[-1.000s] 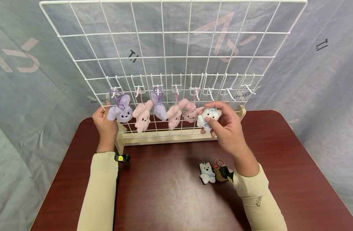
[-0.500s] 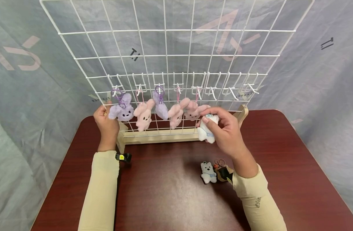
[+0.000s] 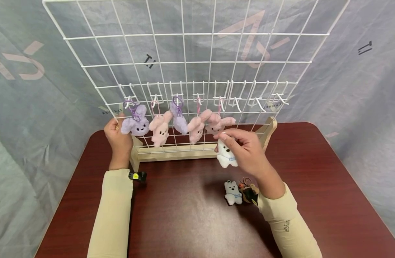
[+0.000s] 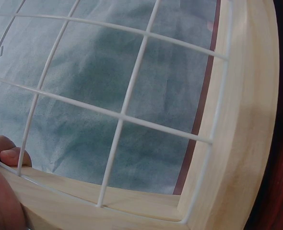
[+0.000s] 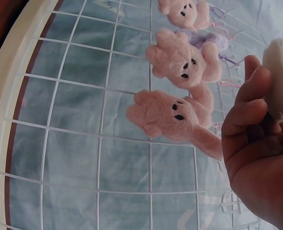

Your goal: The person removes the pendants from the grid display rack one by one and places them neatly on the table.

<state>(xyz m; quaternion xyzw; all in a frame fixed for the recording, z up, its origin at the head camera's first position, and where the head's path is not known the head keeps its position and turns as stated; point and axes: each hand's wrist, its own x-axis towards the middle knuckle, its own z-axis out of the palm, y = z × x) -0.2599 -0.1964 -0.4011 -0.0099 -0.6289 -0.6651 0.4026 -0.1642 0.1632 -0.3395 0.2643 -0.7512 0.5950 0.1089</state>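
In the head view my right hand [image 3: 249, 152] pinches a white plush bear keychain [image 3: 224, 157] near its top. The bear hangs upright with a blue bow on its chest, in front of the rack's lower right part. The right wrist view has curled fingers [image 5: 247, 112] against the white plush [image 5: 279, 76]. My left hand [image 3: 118, 138] grips the left side of the rack's wooden stand [image 3: 135, 152], beside a purple plush bunny [image 3: 140, 126]. Its fingertips [image 4: 1, 147] curl over the wood in the left wrist view.
A white wire grid [image 3: 197, 62] carries a row of hooks. Pink plush bunnies [image 3: 160, 133] and another purple bunny [image 3: 179, 122] hang there; several hooks [image 3: 257, 103] at right are bare. A second white bear [image 3: 233, 192] lies on the red-brown table [image 3: 184, 215] near metal rings [image 3: 245, 181].
The right hand has moved down and slightly left with the bear, its grip shifting from the body to the top, so the bear now hangs below the fingers. The left hand stays put.
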